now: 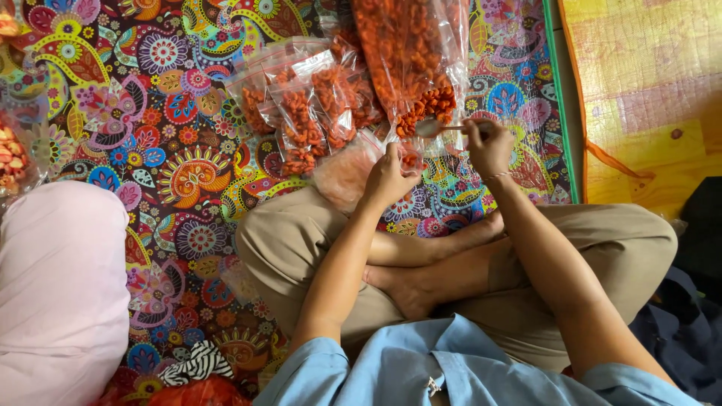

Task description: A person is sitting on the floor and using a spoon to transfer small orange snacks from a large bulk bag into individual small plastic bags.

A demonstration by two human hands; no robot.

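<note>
The person sits cross-legged on a floor mat (173, 143) printed with bright paisley flowers. The left hand (387, 177) is closed around the mouth of a small clear bag (410, 159), pinching its rim so the opening faces up; a few orange snack pieces show inside. The right hand (487, 146) is closed on the handle of a spoon (438, 128), fingers curled and thumb on top.

The spoon lies nearly level, its long axis running left to right, the bowl pointing left toward the big bag (410, 56) and the handle ending in the right hand. The bowl sits at the lower lip of that big bag, just above the small bag and close to it.

The small bag looks thin, light and floppy; it would likely collapse if not held by the rim, and its film is probably slippery. The snack pieces seem dry and brittle, so squeezing the bag's body could crush them. The spoon is stiff and light, best held far back on the handle, as it is.

Left of the big bag lies a heap of filled packets (301, 113), overlapping each other. A pale pink cushion (60, 286) sits well to the left of the left hand.
</note>
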